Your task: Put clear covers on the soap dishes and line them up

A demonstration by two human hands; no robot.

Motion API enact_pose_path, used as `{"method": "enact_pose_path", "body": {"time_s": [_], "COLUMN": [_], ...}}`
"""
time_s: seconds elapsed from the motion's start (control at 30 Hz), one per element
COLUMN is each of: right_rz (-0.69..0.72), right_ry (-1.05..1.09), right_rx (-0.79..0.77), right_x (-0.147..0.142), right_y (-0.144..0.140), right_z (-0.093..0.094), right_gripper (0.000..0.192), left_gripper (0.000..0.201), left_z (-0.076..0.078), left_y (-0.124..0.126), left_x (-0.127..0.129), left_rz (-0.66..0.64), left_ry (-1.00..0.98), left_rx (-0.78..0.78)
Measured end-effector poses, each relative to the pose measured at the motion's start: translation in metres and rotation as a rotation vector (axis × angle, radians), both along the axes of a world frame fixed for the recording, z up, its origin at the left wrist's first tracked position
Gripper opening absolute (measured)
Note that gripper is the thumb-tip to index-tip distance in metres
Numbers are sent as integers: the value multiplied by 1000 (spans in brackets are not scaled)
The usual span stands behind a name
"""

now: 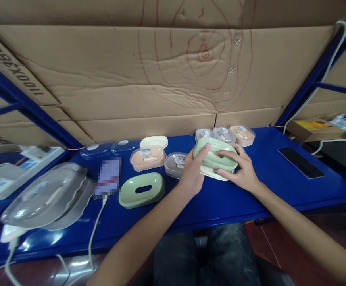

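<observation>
Both my hands hold a light green oval soap dish (217,144) tilted above the table. My left hand (193,174) is closed on its left end, thumb over the rim. My right hand (242,170) grips the right end, its fingers over the slot in the middle. Just below the dish shows a cream wavy-edged piece (215,172); whether it touches the dish I cannot tell. Left of my left forearm lies another green oval dish (125,195) with a dark slot. Beside my left hand is a grey soap dish (173,166) with a clear lid, partly hidden.
Lidded dishes, pink (148,159) and pink (242,136), sit farther back near a cream tray (154,142) and clear lids (95,151). Large grey lidded dishes (48,194) stand left, by a pixelated device (109,176) on a cable. A phone (300,162) lies right. Cardboard (107,71) walls the back.
</observation>
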State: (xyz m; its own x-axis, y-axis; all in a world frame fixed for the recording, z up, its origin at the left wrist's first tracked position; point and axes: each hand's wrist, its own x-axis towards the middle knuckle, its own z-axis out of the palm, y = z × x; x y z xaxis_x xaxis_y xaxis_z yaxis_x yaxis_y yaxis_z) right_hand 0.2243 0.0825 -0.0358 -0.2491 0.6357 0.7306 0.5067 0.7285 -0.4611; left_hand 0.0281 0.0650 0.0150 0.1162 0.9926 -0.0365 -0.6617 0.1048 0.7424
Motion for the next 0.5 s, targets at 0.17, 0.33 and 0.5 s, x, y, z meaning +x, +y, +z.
{"method": "enact_pose_path", "body": {"time_s": [0.17, 0.33, 0.5], "right_rz": [9, -27, -90], "right_ry": [-73, -83, -13], "right_rx": [96, 144, 176], "right_x": [-7, -11, -14], "right_y": [-6, -11, -11], "right_z": [2, 4, 5], "right_gripper": [55, 59, 66], "left_gripper": [58, 53, 49], "left_z": [-3, 1, 0], "left_y": [1, -5, -7], "left_x": [-2, -1, 5], "left_rz": [21, 35, 1], "left_ry": [-41, -77, -121], "left_rx": [-10, 26, -44]}}
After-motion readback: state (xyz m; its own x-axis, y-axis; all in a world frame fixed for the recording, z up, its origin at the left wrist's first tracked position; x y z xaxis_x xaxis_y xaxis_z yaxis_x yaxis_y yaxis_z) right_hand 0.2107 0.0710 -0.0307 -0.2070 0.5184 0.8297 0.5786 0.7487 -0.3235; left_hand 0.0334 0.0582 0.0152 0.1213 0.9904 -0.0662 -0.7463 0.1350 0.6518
